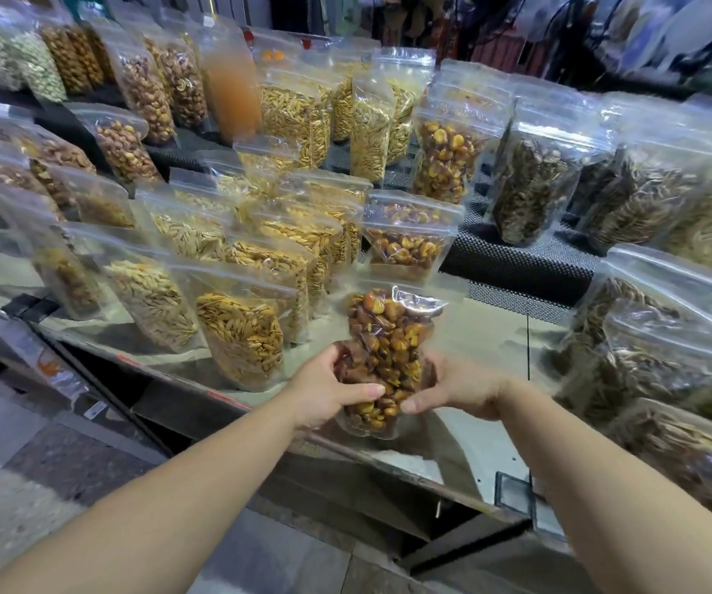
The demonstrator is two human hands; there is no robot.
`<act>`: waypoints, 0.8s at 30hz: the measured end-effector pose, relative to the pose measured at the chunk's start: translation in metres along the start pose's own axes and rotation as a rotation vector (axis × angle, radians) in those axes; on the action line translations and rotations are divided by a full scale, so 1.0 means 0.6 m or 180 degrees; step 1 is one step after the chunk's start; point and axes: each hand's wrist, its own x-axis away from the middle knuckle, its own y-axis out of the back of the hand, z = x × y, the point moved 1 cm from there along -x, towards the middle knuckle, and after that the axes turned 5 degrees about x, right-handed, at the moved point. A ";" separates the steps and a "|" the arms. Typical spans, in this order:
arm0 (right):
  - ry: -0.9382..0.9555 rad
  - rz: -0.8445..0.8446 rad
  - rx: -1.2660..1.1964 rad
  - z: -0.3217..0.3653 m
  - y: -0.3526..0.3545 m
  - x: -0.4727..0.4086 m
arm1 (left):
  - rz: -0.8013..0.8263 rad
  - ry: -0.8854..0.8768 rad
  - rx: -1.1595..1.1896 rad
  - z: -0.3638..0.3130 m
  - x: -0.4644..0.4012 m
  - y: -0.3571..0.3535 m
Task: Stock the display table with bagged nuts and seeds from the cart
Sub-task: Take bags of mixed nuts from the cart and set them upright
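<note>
Gripping a bag of brown nuts (384, 358), left hand (328, 390), right hand (457, 390), fingers behind it hidden, right-edge bags blurred.

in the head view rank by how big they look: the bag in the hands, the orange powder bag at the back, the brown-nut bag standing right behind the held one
1. Held bag of brown nuts, gripped by left hand and right hand; it is nearest the camera, so its true size is unsure.
2. Orange powder bag.
3. Brown-nut bag behind it, close to the second.
</note>
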 end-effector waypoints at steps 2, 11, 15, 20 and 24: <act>0.0116 -0.0639 -0.0054 0.006 -0.017 -0.017 | -0.0074 -0.0075 -0.0146 -0.014 -0.009 -0.001; 0.0424 -0.2314 0.0475 0.045 -0.016 -0.058 | -0.0377 -0.0022 -0.0669 -0.010 -0.039 0.033; 0.0233 -0.2665 0.0526 0.029 -0.014 -0.082 | -0.0329 -0.0051 -0.1438 0.009 -0.038 0.037; 0.0170 -0.2748 0.0424 0.016 -0.021 -0.099 | -0.0062 -0.0167 -0.2058 0.017 -0.051 0.026; 0.0164 -0.2739 0.0614 0.017 -0.017 -0.101 | -0.0025 -0.0282 -0.2638 0.020 -0.065 0.015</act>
